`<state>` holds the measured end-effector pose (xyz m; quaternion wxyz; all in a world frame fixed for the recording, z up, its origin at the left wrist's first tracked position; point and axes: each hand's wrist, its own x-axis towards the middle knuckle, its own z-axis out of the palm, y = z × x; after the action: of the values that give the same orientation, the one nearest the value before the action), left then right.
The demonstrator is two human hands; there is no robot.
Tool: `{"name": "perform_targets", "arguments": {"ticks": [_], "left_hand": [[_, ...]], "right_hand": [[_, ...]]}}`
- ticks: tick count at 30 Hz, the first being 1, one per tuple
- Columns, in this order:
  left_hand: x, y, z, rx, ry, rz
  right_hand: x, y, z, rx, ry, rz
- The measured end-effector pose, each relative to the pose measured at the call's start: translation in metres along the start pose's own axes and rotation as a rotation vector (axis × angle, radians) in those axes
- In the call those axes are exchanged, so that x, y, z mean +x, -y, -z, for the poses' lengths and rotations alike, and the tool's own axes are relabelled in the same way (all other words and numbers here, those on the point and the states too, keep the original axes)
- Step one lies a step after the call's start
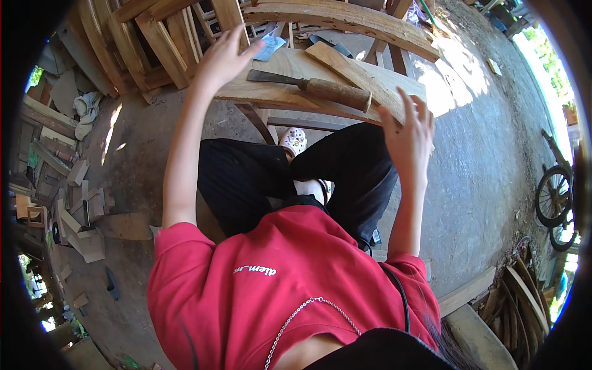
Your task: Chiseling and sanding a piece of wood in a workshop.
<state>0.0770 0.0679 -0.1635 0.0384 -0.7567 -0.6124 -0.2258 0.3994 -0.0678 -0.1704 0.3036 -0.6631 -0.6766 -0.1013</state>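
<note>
A chisel with a dark flat blade and a worn wooden handle (333, 92) lies across the plank bench top (280, 65) in front of me. Beyond its handle, a loose wooden strip (345, 66) rests at a slant on the same plank. My left hand (223, 60) is over the plank's left end, fingers apart. Its thumb comes up beside a crumpled light-blue piece (269, 48); whether they touch is unclear. At the right end, my right hand (410, 139) is open with spread fingers, beside the near end of the strip. Neither hand appears to hold anything.
Curved wooden chair parts (163, 46) stand stacked at the far left, and a thick curved beam (345, 21) runs behind the plank. Wood offcuts (86, 240) litter the left floor. A wheel (553, 194) and a pile of wood strips (515, 308) are at right.
</note>
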Motion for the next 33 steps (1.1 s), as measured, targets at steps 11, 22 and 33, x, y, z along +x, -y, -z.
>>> {"name": "perform_targets", "arguments": {"ticks": [11,22,33], "left_hand": [[0.031,-0.019,-0.027,0.385,0.265,-0.267],[0.174,-0.014,-0.060,0.342,0.017,-0.642],[0.002,-0.114,0.017,-0.038,-0.063,-0.659]], "right_hand": [[-0.001,-0.005,-0.021,-0.009,-0.055,0.057],[0.006,0.000,-0.021,0.069,-0.056,0.039],[0.015,-0.004,-0.021,-0.002,0.174,0.058]]}}
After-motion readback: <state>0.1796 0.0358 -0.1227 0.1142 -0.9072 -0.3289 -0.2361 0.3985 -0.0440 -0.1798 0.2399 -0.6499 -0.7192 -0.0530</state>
